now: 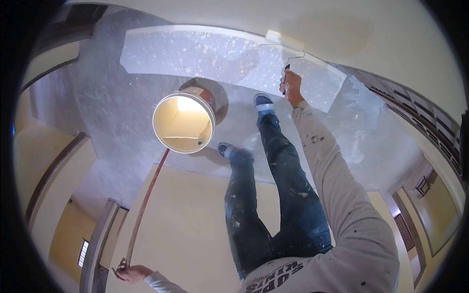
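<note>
My right hand (292, 85) grips the black handle of a paint roller (284, 40). The cream roller head lies against the bottom of the cream wall (356, 34), at the back edge of a long, paint-spattered pale sheet (185, 51) on the floor. My left hand (128, 272), at lower left, is wrapped round a long red-brown pole (145, 200). The pole runs up to a white bucket (156, 117) of cream paint; whether it touches the bucket is unclear.
The grey floor (107, 112) surrounds my legs and feet (264, 105). A dark grille (420, 112) runs along the right side. Cream walls and doorways (68, 195) stand at left and lower right. A paler cream surface (181, 210) lies behind my legs.
</note>
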`<state>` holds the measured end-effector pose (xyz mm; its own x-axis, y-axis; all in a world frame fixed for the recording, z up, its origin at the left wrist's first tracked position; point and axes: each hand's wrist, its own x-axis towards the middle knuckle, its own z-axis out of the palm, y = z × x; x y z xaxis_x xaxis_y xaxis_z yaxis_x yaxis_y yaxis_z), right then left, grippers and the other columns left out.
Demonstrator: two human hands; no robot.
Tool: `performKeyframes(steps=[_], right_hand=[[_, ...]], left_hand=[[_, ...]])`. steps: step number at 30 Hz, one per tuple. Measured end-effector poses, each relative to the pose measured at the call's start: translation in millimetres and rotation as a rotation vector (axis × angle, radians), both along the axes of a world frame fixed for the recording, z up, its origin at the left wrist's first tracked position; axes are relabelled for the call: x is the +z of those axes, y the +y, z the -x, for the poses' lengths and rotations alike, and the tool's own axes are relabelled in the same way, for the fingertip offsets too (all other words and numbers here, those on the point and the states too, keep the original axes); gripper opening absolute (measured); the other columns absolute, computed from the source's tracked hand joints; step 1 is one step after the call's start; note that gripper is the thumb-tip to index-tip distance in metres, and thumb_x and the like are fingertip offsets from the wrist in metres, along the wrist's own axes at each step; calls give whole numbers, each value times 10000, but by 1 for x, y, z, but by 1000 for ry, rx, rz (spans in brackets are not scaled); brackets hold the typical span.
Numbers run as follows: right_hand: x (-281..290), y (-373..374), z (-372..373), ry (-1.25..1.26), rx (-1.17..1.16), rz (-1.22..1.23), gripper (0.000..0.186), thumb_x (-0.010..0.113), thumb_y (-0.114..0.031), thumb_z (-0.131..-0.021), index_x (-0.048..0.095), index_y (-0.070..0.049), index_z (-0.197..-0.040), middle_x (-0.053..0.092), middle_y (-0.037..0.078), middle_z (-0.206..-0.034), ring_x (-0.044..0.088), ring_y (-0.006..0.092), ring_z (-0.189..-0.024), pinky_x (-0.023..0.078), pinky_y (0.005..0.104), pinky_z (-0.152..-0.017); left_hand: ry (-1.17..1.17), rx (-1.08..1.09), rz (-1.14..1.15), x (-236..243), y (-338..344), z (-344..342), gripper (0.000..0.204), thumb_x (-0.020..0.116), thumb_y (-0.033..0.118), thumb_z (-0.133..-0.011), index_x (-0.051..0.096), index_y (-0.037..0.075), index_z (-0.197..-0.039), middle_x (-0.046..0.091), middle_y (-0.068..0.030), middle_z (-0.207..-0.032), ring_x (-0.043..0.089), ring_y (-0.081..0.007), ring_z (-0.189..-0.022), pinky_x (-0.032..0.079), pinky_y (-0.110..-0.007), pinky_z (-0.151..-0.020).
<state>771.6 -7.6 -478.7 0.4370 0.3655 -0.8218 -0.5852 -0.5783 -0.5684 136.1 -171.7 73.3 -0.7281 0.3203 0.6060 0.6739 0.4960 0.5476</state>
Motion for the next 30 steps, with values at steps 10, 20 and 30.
performKeyframes(steps=[10, 20, 30], right_hand=[[-100, 37, 4, 137, 24, 158, 238, 582, -295, -1049, 568, -99, -915, 525, 59, -632, 471, 171, -452, 383, 329, -386], [103, -34, 54, -153, 37, -295, 391, 617, -429, -1052, 630, -61, -919, 526, 9, -623, 466, 110, -388, 357, 286, -340], [390, -2, 107, -356, -111, -582, 440, 508, -231, -1116, 539, 28, -1470, 439, -42, -685, 371, 28, -521, 353, 222, -429]], left_hand=[[726, -114, 612, 36, -94, 95, 238, 567, 181, -985, 699, 34, -1116, 644, -178, -1027, 618, -300, -850, 555, -437, -734], [-57, 58, -78, 3, -26, 54, 322, 477, 45, -978, 679, -64, -1203, 634, -135, -825, 626, -231, -689, 536, -348, -653], [-19, -114, -79, 13, -7, 45, 255, 504, 166, -1008, 707, 15, -1045, 647, -143, -898, 582, -249, -694, 520, -390, -606]])
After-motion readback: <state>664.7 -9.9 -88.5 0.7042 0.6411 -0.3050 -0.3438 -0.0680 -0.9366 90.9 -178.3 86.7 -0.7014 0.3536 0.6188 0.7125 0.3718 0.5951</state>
